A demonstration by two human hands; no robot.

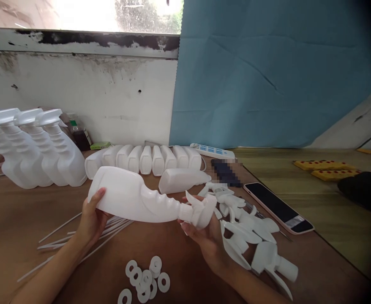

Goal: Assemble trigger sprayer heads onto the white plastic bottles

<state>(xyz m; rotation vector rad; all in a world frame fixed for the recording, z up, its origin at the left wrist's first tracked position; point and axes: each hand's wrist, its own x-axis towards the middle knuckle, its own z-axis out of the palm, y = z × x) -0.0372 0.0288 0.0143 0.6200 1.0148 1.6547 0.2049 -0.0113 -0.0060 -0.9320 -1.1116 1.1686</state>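
A white spray bottle (122,196) lies sideways in the air between my two hands, its base to the left. My left hand (92,219) is closed around the base, thumb on the near side. At the neck end, my right hand (204,236) grips the white trigger sprayer head (204,211), which sits at the bottle's mouth; whether it is fully screwed on I cannot tell. Below lie several white ring washers (164,282). Thin white tubes (57,242) are spread under my left forearm. Loose sprayer heads (245,228) are heaped beside my right hand.
Several bottles with sprayers (66,156) stand at the left. A row of white bottles (145,160) lies along the wall, with one more bottle (179,180) in front. A phone (279,207), a power strip (212,150) and yellow blocks (325,165) are on the right.
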